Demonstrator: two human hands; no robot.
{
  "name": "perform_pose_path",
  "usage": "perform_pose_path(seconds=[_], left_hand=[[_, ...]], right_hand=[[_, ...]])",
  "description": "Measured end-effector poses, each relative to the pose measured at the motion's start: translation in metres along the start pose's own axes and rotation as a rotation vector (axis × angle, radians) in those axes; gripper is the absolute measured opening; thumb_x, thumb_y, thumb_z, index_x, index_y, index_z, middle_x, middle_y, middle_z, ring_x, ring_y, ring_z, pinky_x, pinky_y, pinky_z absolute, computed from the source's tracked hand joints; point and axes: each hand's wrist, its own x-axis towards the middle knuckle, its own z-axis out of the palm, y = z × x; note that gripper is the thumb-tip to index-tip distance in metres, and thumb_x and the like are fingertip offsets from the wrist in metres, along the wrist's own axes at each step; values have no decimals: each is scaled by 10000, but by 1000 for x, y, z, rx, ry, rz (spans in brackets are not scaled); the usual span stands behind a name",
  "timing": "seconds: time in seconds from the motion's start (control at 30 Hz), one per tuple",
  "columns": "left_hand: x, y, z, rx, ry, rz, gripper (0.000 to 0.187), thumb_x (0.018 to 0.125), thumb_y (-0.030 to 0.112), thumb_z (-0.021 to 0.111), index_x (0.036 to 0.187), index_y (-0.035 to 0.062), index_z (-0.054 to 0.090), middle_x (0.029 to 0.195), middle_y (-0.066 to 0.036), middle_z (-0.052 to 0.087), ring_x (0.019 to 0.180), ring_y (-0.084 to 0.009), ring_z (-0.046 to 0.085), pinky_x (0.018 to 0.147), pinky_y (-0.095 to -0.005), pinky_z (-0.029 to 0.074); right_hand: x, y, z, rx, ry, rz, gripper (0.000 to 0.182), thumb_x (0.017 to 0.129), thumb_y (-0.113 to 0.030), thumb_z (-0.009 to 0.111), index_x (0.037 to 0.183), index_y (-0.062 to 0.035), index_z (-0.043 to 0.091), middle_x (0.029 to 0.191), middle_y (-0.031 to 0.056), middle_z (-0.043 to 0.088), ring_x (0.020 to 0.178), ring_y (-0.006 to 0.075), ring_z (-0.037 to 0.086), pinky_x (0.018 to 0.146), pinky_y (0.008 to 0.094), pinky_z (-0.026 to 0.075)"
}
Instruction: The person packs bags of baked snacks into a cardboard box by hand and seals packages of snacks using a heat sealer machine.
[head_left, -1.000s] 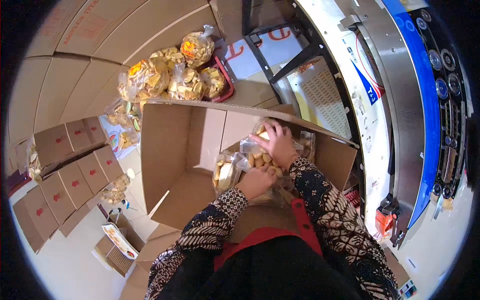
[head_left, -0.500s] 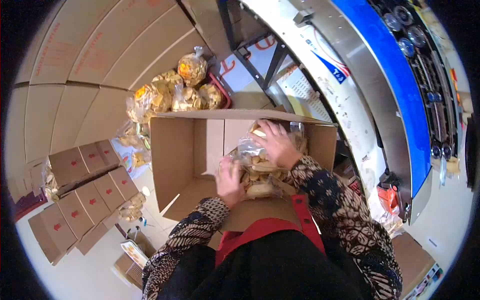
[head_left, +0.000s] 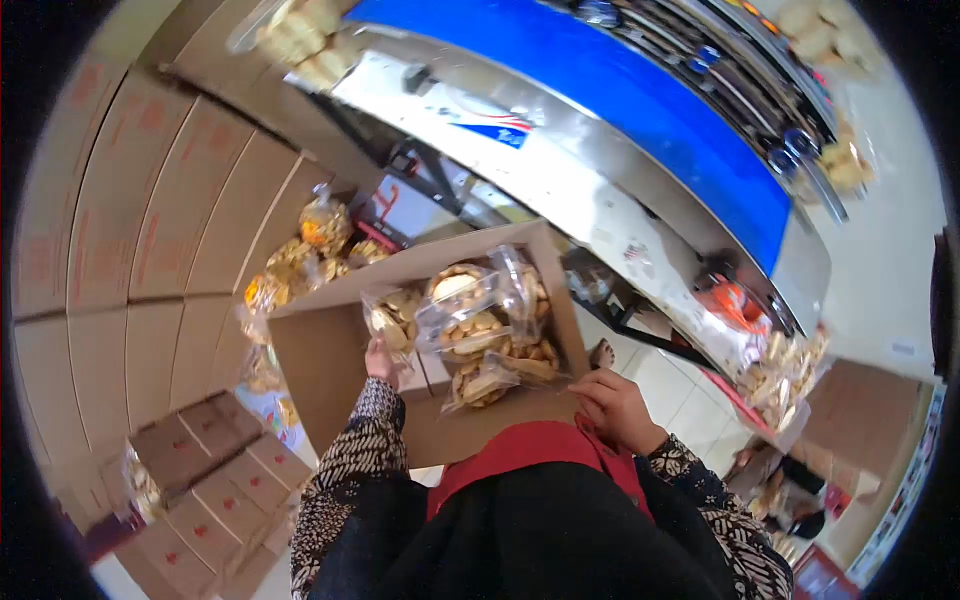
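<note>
Inside carton point(head_left: 315, 355) | clear, crinkled, glossy plastic bags point(head_left: 470, 330) | golden-brown pieces point(head_left: 480, 385)

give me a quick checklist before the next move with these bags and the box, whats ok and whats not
1. Left hand on the clear bag: ok, fingers at its near end.
2. Right hand steadying the cardboard box: cannot tell; it is at the near right corner, but how firmly it presses does not show.
3. Box top open: ok, nothing covers the bags.
4. Other bags spread evenly: not ok, they crowd toward the right and overlap.
5. Room left inside: ok, bare cardboard shows at the left.
6. Bags sealed: cannot tell from this view.
</note>
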Motion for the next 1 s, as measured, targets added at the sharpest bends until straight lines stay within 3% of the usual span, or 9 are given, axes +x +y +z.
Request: perform_pose_path(seconds=[0.1,0.13,0.17,0.27,0.33,0.47,0.6,0.73,1.0], left_hand=[[95,-56,-23,45,0,-55,466,867,363,459,1238,89,391,1219,-111,416,1037,-305,468,589,-449,521],[167,-97,-68,676,-352,538,485,848,348,502,1245,97,384,1250,-109,392,1055,-309,453,748,-460,487],[162,-94,-59,690,-393,552,485,848,348,502,1245,97,384,1250,-109,392,1055,-309,453,748,-460,487],[115,-25,-31,149,-103,262,451,823,206,535,1221,42,401,1198,-165,445,1055,-296,465,912,-364,375],[32,26,38,529,386,474,523,836,214,527,1241,-56,336,1269,-194,381,1110,-297,428,914,-353,367],[-84,93,145,761,661,934,495,824,196,543,1228,-35,375,1247,-192,387,1150,-241,380,949,-335,306],[-192,112,277,334,263,1197,433,824,133,521,1203,-21,378,1197,-154,411,1128,-236,379,957,-365,282],[-288,104,393,345,-20,1428,408,801,21,482,1189,-11,360,1176,-151,379,1107,-283,363,958,-382,277],[-369,64,462,590,-372,1865,407,688,63,615,1061,63,452,1017,-135,454,932,-284,458,924,-502,302]], right_hand=[[-63,18,-24,-63,-19,198,140,749,-106,590,877,-57,617,723,110,576,647,266,571,565,320,461],[-94,32,-26,-73,20,224,140,749,-106,590,877,-57,617,723,110,576,647,266,571,565,320,461],[-127,54,-23,-78,30,474,150,767,-139,585,884,-49,612,783,128,579,711,288,570,616,337,463],[-221,93,-1,64,70,1036,246,795,-214,562,959,-36,604,964,172,575,890,319,553,787,364,438],[-347,143,57,327,119,807,394,859,-382,418,1016,-73,604,998,165,591,914,244,565,789,354,427],[-371,158,-3,-191,-209,882,397,784,-386,486,982,-63,603,921,162,596,858,288,561,774,374,433],[-385,254,-37,-244,286,1310,342,704,-253,628,955,-22,599,879,203,599,852,333,574,757,392,463],[-275,283,-150,-309,799,864,227,752,-197,591,899,-25,606,869,168,594,835,334,550,733,385,444],[-140,354,-276,-921,426,480,317,784,-145,448,1093,-119,514,1186,78,448,1092,259,431,931,463,312]])
